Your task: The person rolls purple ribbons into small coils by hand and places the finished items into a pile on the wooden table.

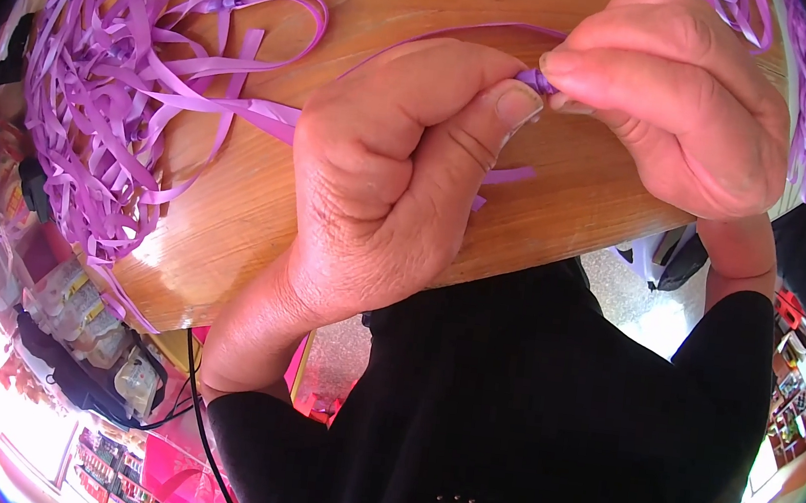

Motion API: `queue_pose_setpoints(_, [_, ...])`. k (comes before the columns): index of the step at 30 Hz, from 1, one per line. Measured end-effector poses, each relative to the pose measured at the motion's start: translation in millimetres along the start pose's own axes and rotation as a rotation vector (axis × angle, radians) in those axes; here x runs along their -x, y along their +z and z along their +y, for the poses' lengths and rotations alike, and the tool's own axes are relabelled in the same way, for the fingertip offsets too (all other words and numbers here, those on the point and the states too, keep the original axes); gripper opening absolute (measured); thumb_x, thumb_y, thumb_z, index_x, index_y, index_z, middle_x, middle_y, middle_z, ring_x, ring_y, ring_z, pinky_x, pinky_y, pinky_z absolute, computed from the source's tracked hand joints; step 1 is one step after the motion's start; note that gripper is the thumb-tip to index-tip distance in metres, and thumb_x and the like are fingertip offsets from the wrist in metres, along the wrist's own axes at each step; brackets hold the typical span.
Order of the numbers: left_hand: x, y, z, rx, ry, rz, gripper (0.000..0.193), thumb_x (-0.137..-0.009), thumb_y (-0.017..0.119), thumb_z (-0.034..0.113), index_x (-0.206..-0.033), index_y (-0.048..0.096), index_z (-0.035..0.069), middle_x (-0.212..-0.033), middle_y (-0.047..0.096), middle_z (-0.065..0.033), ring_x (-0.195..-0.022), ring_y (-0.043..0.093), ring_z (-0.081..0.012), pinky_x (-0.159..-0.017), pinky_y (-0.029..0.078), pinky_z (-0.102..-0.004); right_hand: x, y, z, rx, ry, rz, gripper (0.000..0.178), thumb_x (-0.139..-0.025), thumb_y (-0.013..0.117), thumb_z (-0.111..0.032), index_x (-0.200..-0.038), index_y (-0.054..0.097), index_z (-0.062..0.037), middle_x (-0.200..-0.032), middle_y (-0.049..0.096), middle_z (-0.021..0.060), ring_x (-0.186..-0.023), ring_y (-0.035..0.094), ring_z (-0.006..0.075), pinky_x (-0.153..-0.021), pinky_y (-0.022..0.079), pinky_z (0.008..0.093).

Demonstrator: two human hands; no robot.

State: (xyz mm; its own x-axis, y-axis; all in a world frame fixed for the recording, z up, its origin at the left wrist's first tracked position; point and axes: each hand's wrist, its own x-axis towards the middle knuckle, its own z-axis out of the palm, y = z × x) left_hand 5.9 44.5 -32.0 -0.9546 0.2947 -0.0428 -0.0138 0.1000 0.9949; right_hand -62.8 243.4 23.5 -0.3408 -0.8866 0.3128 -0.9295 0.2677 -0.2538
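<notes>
The purple ribbon knot (538,81) sits at one o'clock, above the wooden surface (576,196), pinched at its nine-o'clock end by the fingers of the left hand (382,171) and at its three-o'clock end by those of the right hand (680,94). Ribbon this thin should be light, soft and slippery; the bulkier knot likely grips best. A tangled ribbon pile (101,136) lies toward ten o'clock.

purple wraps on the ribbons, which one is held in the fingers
The wrap pinched between the left hand and right hand; the wraps at left lie untouched among piled ribbons.
</notes>
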Motion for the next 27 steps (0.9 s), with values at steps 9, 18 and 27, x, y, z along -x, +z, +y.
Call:
queue_pose_setpoints(9, [0.3,-1.3,0.9,0.019,-0.074,-0.038,0.019,-0.091,0.056,0.007,-0.108,0.063,-0.001,-0.087,0.065,-0.0044,-0.079,0.056,-0.0077,-0.071,0.044,-0.0182,7.6,46.5,-19.2,-0.341,0.225,0.435,0.007,-0.071,0.070,0.001,-0.078,0.068,0.0008,-0.074,0.063,0.0099,-0.056,0.059,0.0160,-0.047,0.045,0.0231])
queue_pose_setpoints(18, [-1.3,-1.1,-11.5,-0.007,0.110,0.040,0.018,-0.091,0.057,0.005,-0.107,0.063,0.000,-0.090,0.065,-0.0038,-0.082,0.055,-0.0073,-0.073,0.043,-0.0183,11.8,39.2,1.9,-0.443,0.153,0.331,0.018,-0.074,0.073,0.001,-0.091,0.067,-0.0001,-0.078,0.063,0.0109,-0.058,0.060,0.0174,-0.050,0.046,0.0232])
queue_pose_setpoints(27, [2.5,0.4,-1.3,0.004,-0.004,0.059,0.018,-0.090,0.058,0.007,-0.106,0.063,0.000,-0.092,0.065,-0.0037,-0.084,0.055,-0.0073,-0.076,0.042,-0.0193,9.8,44.7,8.5,-0.375,0.124,0.297,0.023,-0.072,0.075,0.000,-0.094,0.067,0.0032,-0.076,0.064,0.0112,-0.058,0.061,0.0173,-0.050,0.047,0.0235])
